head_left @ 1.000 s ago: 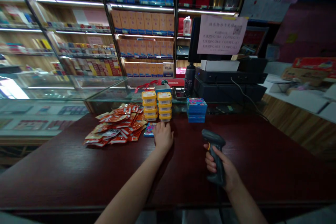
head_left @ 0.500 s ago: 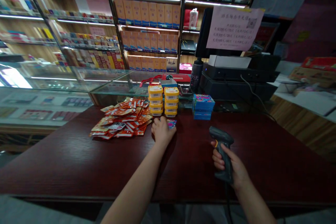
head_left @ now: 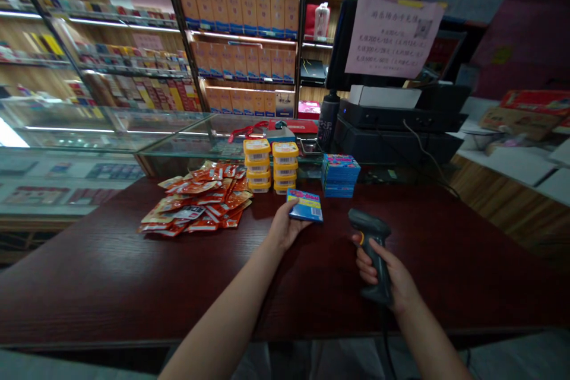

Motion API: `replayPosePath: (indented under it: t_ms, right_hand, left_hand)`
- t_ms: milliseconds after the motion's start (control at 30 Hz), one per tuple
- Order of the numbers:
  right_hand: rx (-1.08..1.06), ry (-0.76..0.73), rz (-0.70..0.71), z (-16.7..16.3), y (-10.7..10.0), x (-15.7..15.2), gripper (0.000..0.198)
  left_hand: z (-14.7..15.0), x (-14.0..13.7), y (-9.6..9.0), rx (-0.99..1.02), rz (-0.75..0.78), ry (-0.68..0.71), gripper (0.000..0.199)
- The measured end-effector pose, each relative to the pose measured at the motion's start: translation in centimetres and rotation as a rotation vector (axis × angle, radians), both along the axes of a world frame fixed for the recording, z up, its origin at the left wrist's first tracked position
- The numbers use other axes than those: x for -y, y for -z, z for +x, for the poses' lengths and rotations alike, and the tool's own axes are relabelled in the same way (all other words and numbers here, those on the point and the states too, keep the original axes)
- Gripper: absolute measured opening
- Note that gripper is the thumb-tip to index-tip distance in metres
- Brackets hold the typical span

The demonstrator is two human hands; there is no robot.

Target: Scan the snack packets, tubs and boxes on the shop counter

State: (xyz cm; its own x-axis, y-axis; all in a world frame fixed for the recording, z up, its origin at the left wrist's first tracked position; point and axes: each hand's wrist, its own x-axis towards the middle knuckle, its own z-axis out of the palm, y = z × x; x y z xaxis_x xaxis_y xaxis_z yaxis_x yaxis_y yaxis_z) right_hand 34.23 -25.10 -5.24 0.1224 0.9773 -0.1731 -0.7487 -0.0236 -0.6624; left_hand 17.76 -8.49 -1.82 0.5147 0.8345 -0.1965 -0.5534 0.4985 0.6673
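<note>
A flat blue packet with pink lettering, a yellow band and a barcode rests in my left hand, thumb on top and fingers beneath. My right hand is wrapped round the grip of a dark grey barcode scanner, its head pointing toward the left and its cable hanging off the counter edge. Behind the packet stand two stacks of yellow-lidded tubs. A stack of similar blue packets sits to their right. Left of the tubs lies a heap of orange sachets.
The dark red wooden counter bears all of this. At its far side are a glass display case, a black can and a monitor with a pink paper sign. Shelves of orange boxes line the back wall.
My left hand has turned over and raised the blue packet from the counter, so its barcode side shows. My right hand still holds the scanner in nearly the same place. The view has shifted slightly.
</note>
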Motion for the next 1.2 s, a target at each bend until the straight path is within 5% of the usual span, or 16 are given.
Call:
replayPosePath:
  t_ms: [333,867,1200]
  right_hand:
    - [0.203,-0.011,-0.009,-0.6,0.1,0.2,0.034]
    - [0.148,-0.015,-0.003,-0.4,0.3,0.2,0.029]
    - [0.116,0.005,0.004,-0.4,0.2,0.1,0.029]
  left_hand:
    - [0.4,-1.4,2.8,-0.091,0.201,-0.189,0.03]
    - [0.1,-1.2,2.3,-0.056,0.215,-0.202,0.038]
    - [-0.1,-1.2,1.6,-0.097,0.094,-0.231,0.034]
